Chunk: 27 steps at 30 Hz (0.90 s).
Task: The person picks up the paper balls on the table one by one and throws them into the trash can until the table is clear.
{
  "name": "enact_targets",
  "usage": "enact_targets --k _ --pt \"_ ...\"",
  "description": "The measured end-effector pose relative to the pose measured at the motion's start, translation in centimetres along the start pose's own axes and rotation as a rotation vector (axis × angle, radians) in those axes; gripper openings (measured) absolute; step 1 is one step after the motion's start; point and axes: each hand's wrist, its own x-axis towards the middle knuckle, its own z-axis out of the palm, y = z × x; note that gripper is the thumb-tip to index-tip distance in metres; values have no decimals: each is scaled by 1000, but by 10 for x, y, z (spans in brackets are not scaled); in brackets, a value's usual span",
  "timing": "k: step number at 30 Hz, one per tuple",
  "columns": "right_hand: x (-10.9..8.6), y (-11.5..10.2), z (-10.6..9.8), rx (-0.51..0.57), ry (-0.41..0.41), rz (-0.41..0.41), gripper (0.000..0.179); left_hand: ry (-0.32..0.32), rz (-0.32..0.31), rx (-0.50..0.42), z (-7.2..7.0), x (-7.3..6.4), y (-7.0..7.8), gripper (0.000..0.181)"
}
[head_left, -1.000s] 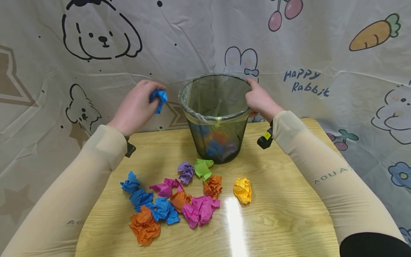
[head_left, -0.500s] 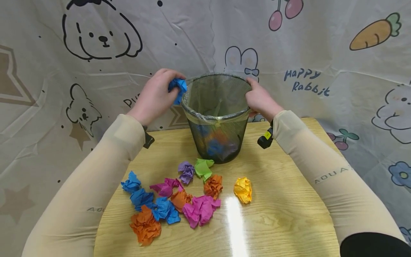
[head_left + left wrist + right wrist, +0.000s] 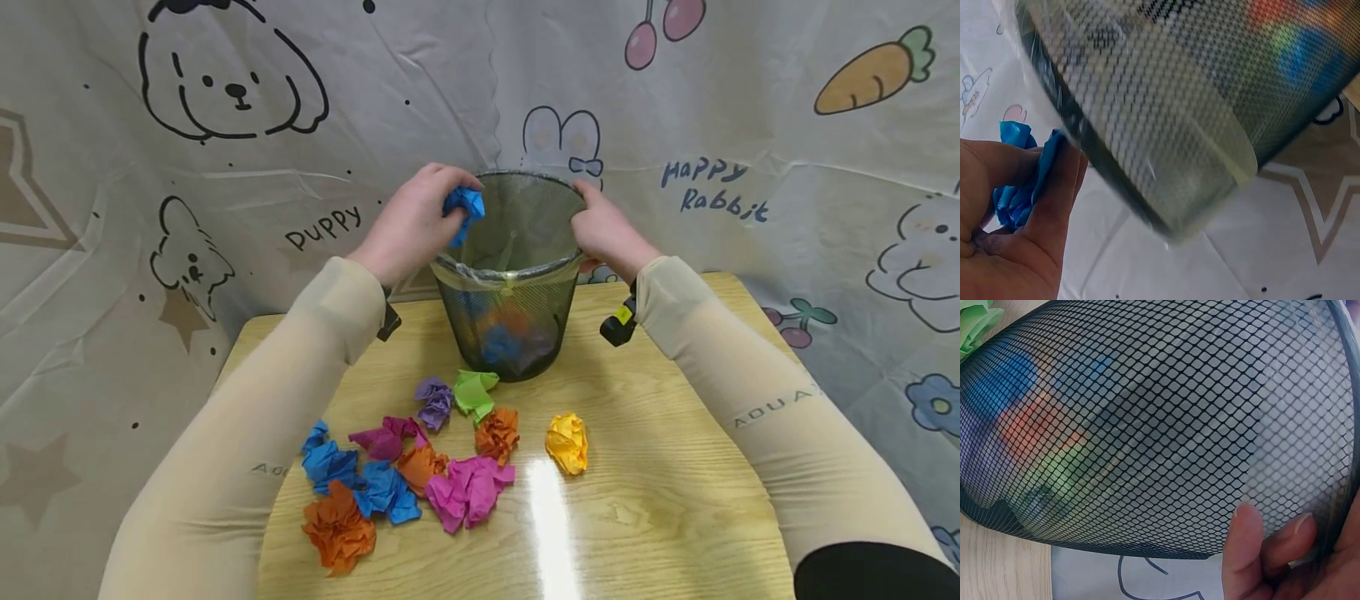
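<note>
A black mesh wastebasket (image 3: 510,292) with a clear liner stands at the back of the table, crumpled paper balls showing through its mesh. At its left rim, my left hand (image 3: 416,221) pinches a blue crumpled paper ball (image 3: 465,208) between thumb and fingers, over the basket's mouth. The left wrist view has the same blue paper ball (image 3: 1016,200) in the fingers, beside the lined rim. My right hand (image 3: 609,229) grips the basket's right rim; in the right wrist view its fingertips (image 3: 1244,534) rest against the outside of the mesh.
On the wooden table (image 3: 660,467), several paper balls lie in front of the basket: purple (image 3: 434,403), green (image 3: 475,393), pink (image 3: 469,493), orange (image 3: 339,529) and blue (image 3: 387,492). One yellow ball (image 3: 567,444) lies apart to the right. A printed cloth (image 3: 420,75) hangs behind.
My left hand has moved right with the blue paper ball, from beside the basket to over its left rim. My right hand stays on the rim, and the basket stands where it was.
</note>
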Motion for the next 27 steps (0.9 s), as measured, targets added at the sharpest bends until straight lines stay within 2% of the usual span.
enact_targets --k 9,17,23,27 --pt "0 0 0 1 -2 -4 74 -83 16 1 16 5 10 35" --pt "0 -2 1 1 0 -11 75 -86 13 8 19 4 7 40" --pt "-3 -2 1 6 -1 -9 75 -98 17 6 21 3 5 53" --pt "-3 -2 1 6 0 -11 75 -128 9 24 21 1 5 64"
